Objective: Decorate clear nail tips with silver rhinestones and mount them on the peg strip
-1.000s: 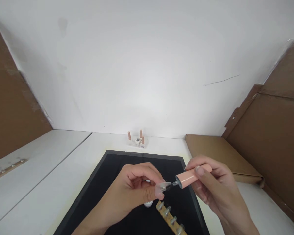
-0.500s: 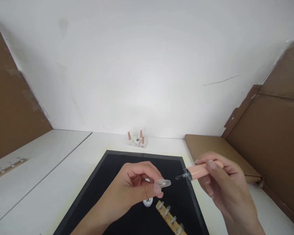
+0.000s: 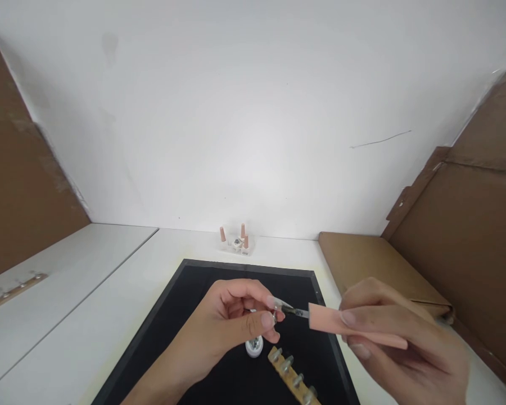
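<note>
The left hand (image 3: 231, 315) has thumb and fingertips pinched together on a clear nail tip (image 3: 284, 302), which juts out over the black mat (image 3: 219, 382). The right hand (image 3: 413, 343) is clamped around a peach cap (image 3: 325, 319), whose brush (image 3: 297, 312) points left. The bristles meet or lie just under the nail tip; contact is hard to tell.

The pinch looks small, so a firm push from the brush could twist the nail tip or knock it loose. It could then drop towards the white pot (image 3: 254, 354) or the wooden strip (image 3: 290, 379) with its clear pegs (image 3: 287, 363), both below. If the brush is overloaded, liquid might run onto the left fingertips or drip on the mat. Low wrists could also brush against the strip and disturb its pegs. The bottles (image 3: 246, 241) at the back stand well apart from both hands and seem safe.
</note>
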A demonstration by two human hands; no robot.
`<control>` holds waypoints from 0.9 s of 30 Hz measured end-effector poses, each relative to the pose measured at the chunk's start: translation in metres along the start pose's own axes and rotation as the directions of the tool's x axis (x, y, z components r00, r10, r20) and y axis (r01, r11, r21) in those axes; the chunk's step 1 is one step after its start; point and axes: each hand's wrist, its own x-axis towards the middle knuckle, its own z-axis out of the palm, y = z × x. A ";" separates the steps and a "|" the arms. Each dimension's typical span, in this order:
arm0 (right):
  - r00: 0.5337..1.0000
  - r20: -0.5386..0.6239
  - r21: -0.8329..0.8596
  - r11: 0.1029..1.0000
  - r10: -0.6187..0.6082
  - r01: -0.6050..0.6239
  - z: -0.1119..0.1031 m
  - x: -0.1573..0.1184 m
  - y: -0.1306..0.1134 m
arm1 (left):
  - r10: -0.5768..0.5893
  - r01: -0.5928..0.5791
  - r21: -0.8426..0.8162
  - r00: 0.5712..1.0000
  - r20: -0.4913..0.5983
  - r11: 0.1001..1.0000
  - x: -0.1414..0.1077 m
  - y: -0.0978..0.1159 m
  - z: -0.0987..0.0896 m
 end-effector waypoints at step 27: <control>0.993 0.114 -0.195 0.979 -0.041 0.063 -0.001 0.000 -0.003 | -0.022 0.013 -0.141 0.998 -0.064 0.990 -0.004 0.002 0.004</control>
